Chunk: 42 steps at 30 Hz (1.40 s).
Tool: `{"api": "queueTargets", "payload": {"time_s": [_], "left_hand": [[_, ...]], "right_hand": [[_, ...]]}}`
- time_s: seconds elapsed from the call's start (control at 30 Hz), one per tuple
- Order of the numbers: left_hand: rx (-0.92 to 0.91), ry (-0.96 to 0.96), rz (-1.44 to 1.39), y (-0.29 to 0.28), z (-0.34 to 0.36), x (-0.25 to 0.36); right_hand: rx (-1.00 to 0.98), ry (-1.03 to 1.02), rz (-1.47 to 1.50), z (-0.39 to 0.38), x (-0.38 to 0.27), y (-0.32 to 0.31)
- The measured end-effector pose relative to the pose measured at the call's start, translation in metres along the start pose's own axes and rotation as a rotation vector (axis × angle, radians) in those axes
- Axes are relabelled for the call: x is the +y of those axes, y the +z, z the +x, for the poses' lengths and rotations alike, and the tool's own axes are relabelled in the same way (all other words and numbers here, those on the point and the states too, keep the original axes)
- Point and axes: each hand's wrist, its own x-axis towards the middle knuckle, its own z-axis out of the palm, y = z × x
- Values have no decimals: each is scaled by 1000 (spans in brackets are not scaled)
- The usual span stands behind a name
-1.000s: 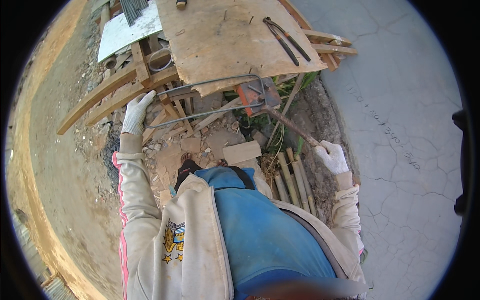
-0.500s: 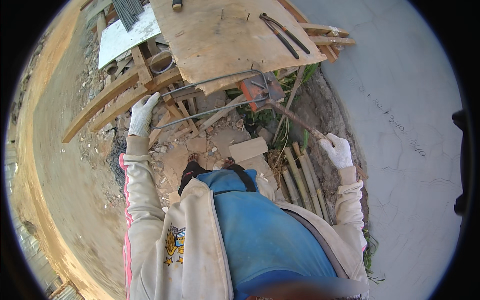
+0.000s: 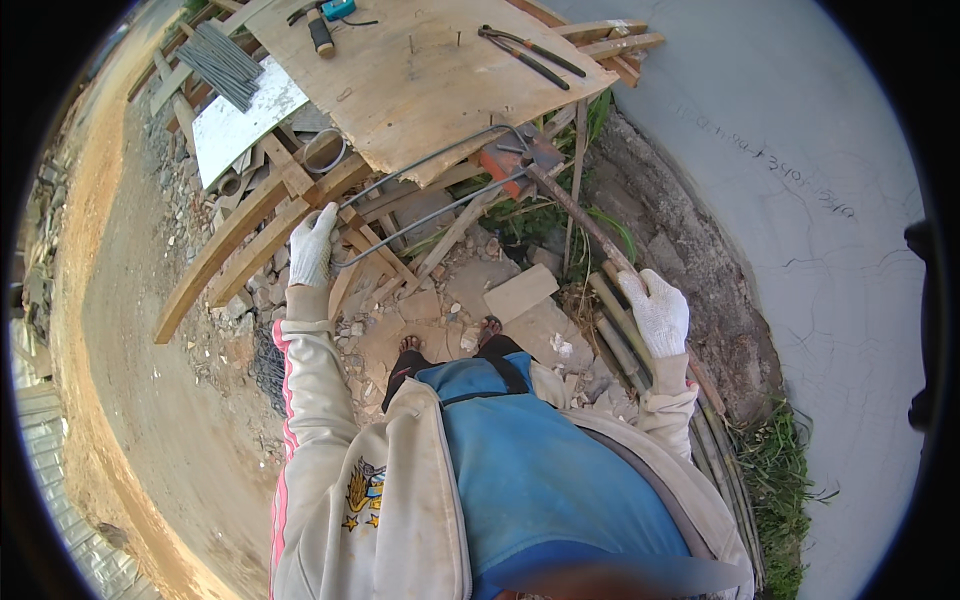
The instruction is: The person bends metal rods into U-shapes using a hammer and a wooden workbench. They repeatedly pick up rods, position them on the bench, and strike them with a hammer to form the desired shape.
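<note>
My gloved left hand [image 3: 312, 245] grips the left end of a bent steel rod [image 3: 420, 223], a long U-shaped loop reaching right to an orange-and-rust steel block [image 3: 500, 166] with pins on top. My gloved right hand [image 3: 650, 308] is closed on a long rusty bar [image 3: 575, 210], whose head sits at that block beside the rod's bend. Just beyond lies a worn plywood board [image 3: 390, 90] carrying black-handled pincers [image 3: 540, 65], upright nails, a hammer [image 3: 320, 32] and a teal tape measure [image 3: 338, 10].
Timber beams [image 3: 230, 230] jut out at the left, with a bundle of grey rods [image 3: 215, 72] on a white panel [image 3: 235, 130]. Rubble and broken tiles [image 3: 520, 290] surround my feet. Bamboo poles [image 3: 620, 350] lie at my right, beside a cracked grey concrete slab [image 3: 820, 300].
The rusty bar in my right hand has swung clockwise, angling more toward my body. The whole view has turned slightly, bringing the hammer and tape measure further into sight.
</note>
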Motion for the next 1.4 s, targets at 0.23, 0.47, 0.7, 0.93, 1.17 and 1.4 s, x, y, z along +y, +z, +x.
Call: {"api": "queueTargets", "payload": {"time_s": [0.23, 0.47, 0.7, 0.93, 1.17, 1.4], "left_hand": [[-169, -90, -66, -9, 9, -1], [-499, 22, -75, -25, 30, -16], [-744, -7, -126, -26, 48, -22], [-860, -40, -253, -20, 47, -23], [-774, -79, -290, -13, 40, -16], [-771, -176, -385, -12, 40, -20]], "right_hand": [[-11, 31, 124, -3, 4, 17], [53, 61, 115, -9, 2, 29], [151, 252, 84, -56, -65, 46], [412, 471, 9, -121, -201, 125], [262, 352, 41, -176, -185, 78], [207, 531, 162, -267, -153, 92]]}}
